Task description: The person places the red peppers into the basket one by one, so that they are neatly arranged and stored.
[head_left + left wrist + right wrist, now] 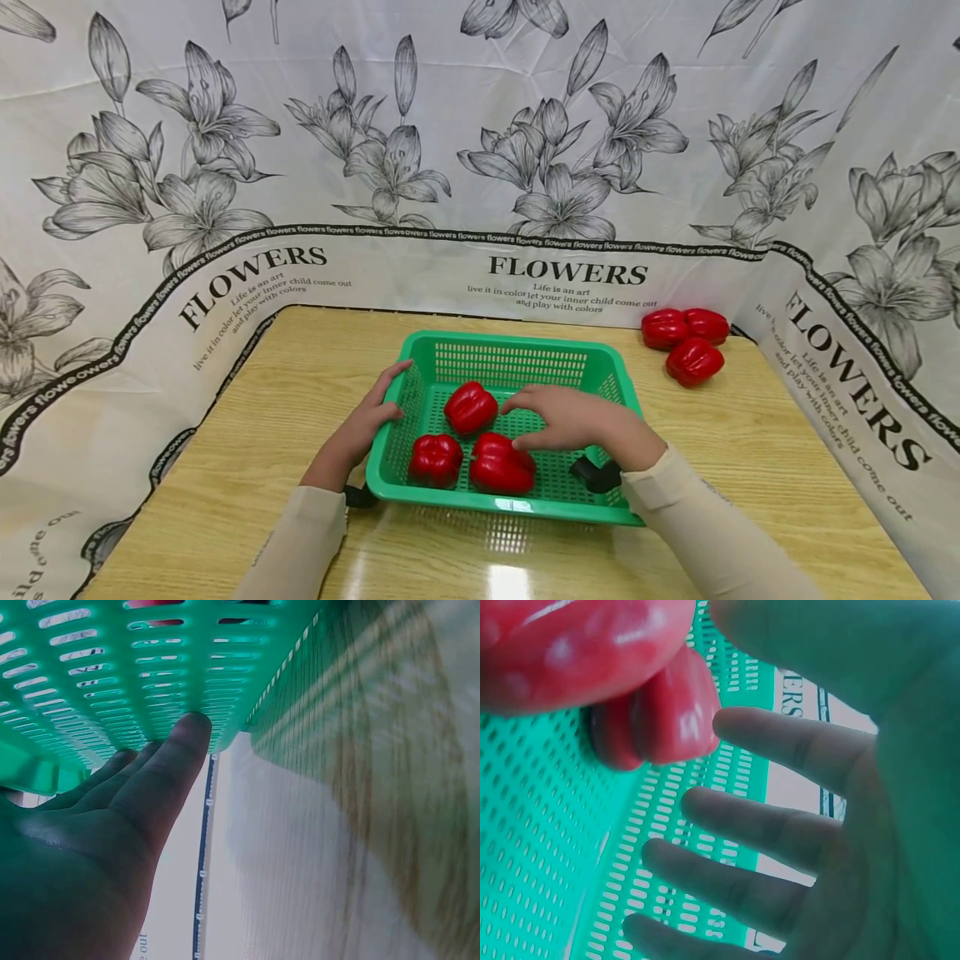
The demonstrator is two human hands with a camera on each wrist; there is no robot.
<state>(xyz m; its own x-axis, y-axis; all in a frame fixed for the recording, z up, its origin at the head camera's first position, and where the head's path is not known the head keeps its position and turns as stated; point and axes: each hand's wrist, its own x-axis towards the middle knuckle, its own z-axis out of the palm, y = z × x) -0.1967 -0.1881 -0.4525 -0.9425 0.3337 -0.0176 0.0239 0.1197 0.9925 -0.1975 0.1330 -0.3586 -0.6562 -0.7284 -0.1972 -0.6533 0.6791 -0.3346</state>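
Note:
A green perforated plastic basket (517,340) stands on the wooden table with three red bell peppers inside: one toward the back (470,408), one at front left (435,461) and one at front middle (502,467). My left hand (372,414) grips the basket's left side, thumb over the rim; in the left wrist view its fingers (169,761) lie along the outer slotted wall. Over the inside of the basket, my right hand (566,414) has its fingers spread. Its fingertips are close to the back and front middle peppers, and the palm holds nothing in the right wrist view.
Three more red bell peppers (695,362) lie in a cluster at the table's back right corner. Floral printed cloth (420,275) hangs around the table (300,367) at the back and both sides. Black straps (596,473) are at the wrists.

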